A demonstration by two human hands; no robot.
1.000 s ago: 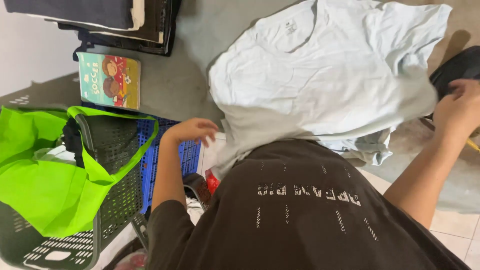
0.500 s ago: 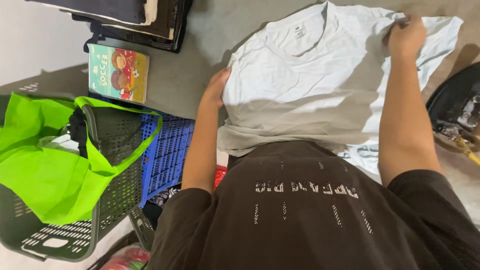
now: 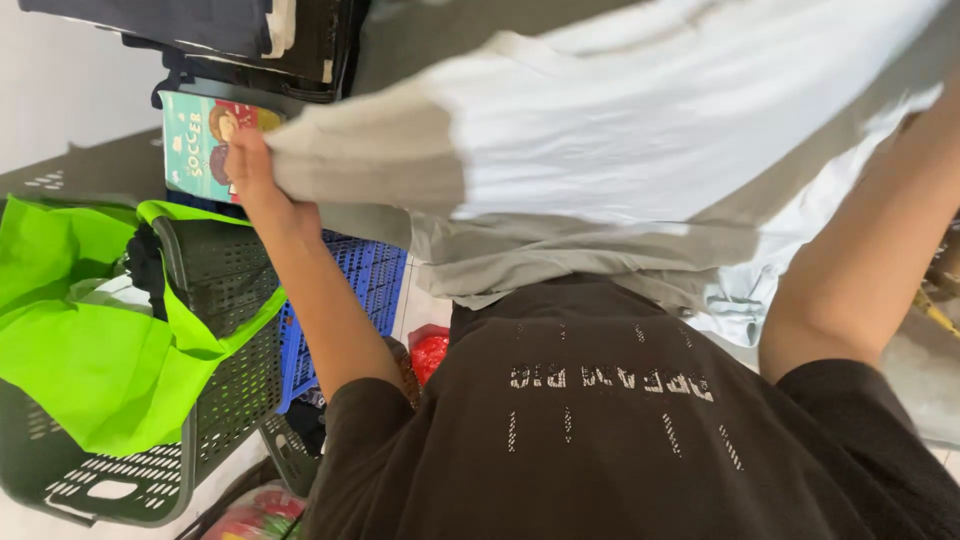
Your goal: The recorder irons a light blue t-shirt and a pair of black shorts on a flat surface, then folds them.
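Two hands: left hand (image 3: 245, 165) pinches the shirt's left edge; right hand out of view, only its forearm shows.
Shirt (image 3: 640, 150): pale, lifted over the far table, hem sagging near.
Fold tip: keeping both edges level and taut should help.
Basket (image 3: 215, 290): left, holding a green bag (image 3: 90, 350).

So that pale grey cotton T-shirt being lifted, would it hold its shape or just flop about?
The pale grey cotton T-shirt probably flops: it sags and folds between the left hand gripping one edge and the raised right arm. It looks light, since a pinch at the edge seems enough to lift it. The soft cloth is unlikely to slip or break.
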